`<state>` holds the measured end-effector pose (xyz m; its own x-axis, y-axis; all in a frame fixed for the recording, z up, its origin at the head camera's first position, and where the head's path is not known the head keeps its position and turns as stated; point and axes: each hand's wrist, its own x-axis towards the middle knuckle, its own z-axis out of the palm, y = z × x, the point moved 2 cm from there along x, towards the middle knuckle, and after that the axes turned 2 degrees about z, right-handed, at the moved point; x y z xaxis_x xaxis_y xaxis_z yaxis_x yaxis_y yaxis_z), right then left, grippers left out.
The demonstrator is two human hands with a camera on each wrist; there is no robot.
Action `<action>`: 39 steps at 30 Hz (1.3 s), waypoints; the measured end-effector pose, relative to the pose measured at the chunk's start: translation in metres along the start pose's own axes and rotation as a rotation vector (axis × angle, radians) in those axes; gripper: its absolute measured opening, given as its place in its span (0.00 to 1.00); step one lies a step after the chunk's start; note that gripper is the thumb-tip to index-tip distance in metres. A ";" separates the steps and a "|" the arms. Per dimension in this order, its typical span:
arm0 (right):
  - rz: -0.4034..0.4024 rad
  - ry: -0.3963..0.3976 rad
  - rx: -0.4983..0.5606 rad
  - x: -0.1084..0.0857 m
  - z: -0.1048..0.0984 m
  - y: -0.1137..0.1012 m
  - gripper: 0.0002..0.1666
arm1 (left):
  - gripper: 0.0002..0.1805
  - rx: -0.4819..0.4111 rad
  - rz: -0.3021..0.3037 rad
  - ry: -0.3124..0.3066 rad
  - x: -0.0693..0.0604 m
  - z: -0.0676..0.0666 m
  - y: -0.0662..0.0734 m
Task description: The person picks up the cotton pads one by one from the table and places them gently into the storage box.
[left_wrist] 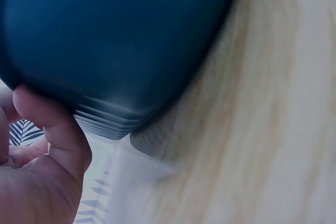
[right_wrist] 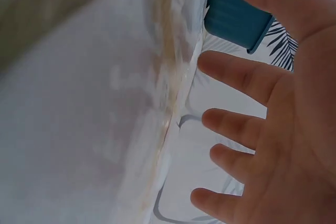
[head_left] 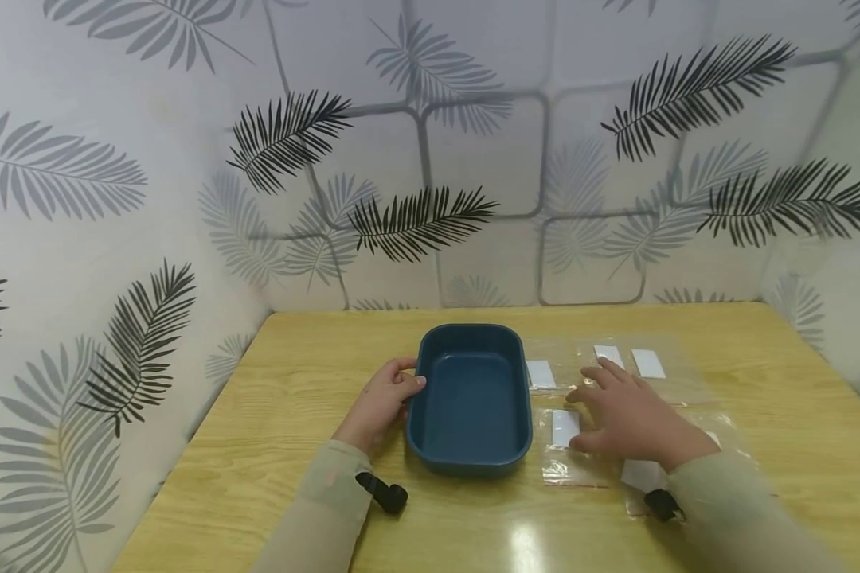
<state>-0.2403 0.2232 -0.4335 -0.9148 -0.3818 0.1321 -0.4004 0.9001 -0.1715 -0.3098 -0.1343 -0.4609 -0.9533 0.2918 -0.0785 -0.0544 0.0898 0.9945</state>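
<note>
A dark blue rectangular bin (head_left: pixel 471 398) with rounded corners stands on the table, and nothing shows inside it. My left hand (head_left: pixel 383 402) holds its left edge; in the left wrist view the thumb (left_wrist: pixel 58 129) is bent against the bin's wall (left_wrist: pixel 115 45). Where the other fingers grip is partly hidden. To the right of the bin my right hand (head_left: pixel 627 414) is spread over clear plastic bags that have white rectangular pieces in them. One such bag (head_left: pixel 562 469) lies just left of the thumb. In the right wrist view the fingers (right_wrist: pixel 236 74) are apart and hold nothing.
Farther back lie more clear bags, with a white piece (head_left: pixel 648 363) in one and another white piece (head_left: pixel 541 374) beside the bin. Part of a bag (head_left: pixel 645 476) shows under the right wrist. The wooden table (head_left: pixel 294 374) meets a leaf-patterned wall covering (head_left: pixel 473 159).
</note>
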 end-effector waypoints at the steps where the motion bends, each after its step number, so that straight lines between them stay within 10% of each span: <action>1: 0.004 -0.012 0.012 0.001 0.002 -0.001 0.32 | 0.25 -0.009 0.000 0.002 0.000 0.000 -0.001; 20: 0.070 -0.083 0.065 0.006 0.009 -0.015 0.30 | 0.25 -0.033 0.017 0.000 -0.001 0.000 -0.003; 39: -0.028 -0.015 0.043 0.007 0.008 -0.018 0.25 | 0.25 -0.020 0.028 -0.003 -0.001 -0.001 -0.003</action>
<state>-0.2401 0.2021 -0.4376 -0.9036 -0.4103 0.1227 -0.4277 0.8791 -0.2102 -0.3093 -0.1354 -0.4638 -0.9537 0.2966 -0.0505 -0.0335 0.0620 0.9975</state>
